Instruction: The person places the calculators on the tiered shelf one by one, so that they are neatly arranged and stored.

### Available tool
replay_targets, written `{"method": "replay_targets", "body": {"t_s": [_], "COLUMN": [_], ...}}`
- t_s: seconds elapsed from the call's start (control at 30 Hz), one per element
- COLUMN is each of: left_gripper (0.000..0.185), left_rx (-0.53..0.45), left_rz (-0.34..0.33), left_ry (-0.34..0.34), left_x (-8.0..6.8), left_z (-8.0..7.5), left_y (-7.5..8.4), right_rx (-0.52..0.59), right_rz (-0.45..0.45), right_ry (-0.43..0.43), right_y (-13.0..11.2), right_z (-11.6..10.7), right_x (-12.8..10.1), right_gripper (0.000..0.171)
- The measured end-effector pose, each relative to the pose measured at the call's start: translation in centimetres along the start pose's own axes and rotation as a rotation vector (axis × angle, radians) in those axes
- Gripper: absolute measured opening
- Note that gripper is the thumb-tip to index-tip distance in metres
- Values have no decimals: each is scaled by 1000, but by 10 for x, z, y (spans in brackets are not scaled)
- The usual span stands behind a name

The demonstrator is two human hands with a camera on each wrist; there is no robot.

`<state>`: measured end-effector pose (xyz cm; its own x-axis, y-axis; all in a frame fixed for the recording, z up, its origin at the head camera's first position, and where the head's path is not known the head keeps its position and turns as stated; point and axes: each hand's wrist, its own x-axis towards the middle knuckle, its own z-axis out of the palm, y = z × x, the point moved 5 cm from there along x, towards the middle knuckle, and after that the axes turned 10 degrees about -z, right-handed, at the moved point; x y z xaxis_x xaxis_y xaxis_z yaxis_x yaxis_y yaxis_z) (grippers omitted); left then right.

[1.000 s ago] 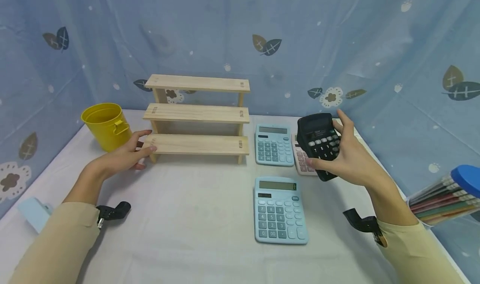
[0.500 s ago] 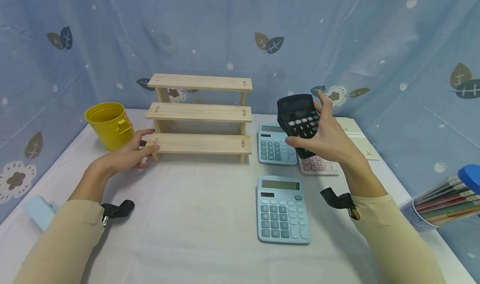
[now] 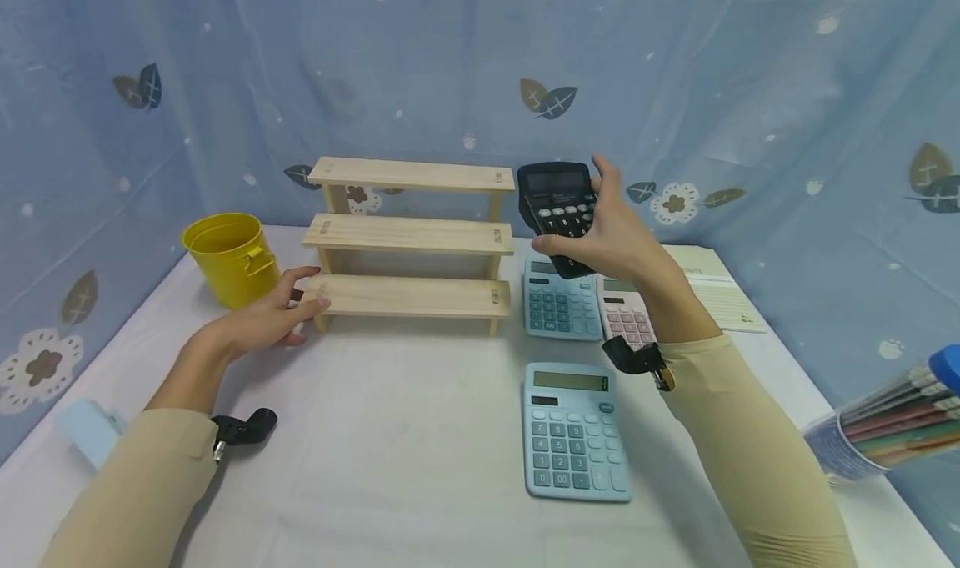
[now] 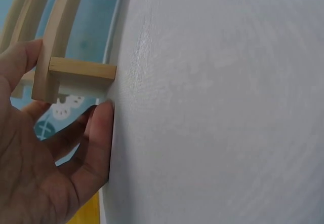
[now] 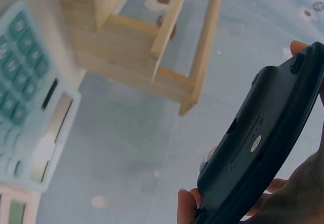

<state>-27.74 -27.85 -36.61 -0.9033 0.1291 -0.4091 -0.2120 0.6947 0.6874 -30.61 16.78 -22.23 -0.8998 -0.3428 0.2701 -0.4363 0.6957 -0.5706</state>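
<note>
My right hand [image 3: 626,238] holds a black calculator [image 3: 555,209] by its sides, keys facing me, in the air beside the right end of a three-tier wooden shelf [image 3: 408,297]. The right wrist view shows the back of that calculator [image 5: 258,138], with thumb and fingers at its edges. At the shelf's left end, my left hand [image 3: 266,318] grips the lowest board. In the left wrist view, the thumb lies on the board's edge and other fingers are below and behind it. A light blue calculator [image 3: 561,309] and a pink calculator [image 3: 628,318] lie below my right hand.
Another light blue calculator [image 3: 577,434] lies nearer on the white table. A yellow bucket [image 3: 232,263] stands left of the shelf. At right are a notebook [image 3: 723,301] and a pencil holder [image 3: 862,443]. A light blue object [image 3: 88,430] sits at the left edge.
My right hand has carried the black calculator leftward and up, from over the pink calculator to beside the shelf. My left hand keeps its grip on the lowest board.
</note>
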Motion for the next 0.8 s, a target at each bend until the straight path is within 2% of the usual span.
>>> {"method": "replay_targets", "body": {"t_s": [0.3,0.47,0.63,0.8], "left_gripper": [90,90,89,90], "left_rx": [-2,-24,-52,-72], "left_rz": [-10,-14,-4,-10], "left_ry": [-9,-15,-18,-36], "left_x": [3,2,-2,-1], "left_z": [-1,1,3,10], "left_y": [-4,-5,-3,-2], "right_rx": [39,-26,-8,-91], "right_rz": [-36,-14,-44,-40], "right_ry": [-32,-41,-7,-25], "right_y": [-29,-46,-61,-75], "right_z": [15,25,40,52], "right_x": [46,67,87,100], "right_gripper": [137,137,132,130]}}
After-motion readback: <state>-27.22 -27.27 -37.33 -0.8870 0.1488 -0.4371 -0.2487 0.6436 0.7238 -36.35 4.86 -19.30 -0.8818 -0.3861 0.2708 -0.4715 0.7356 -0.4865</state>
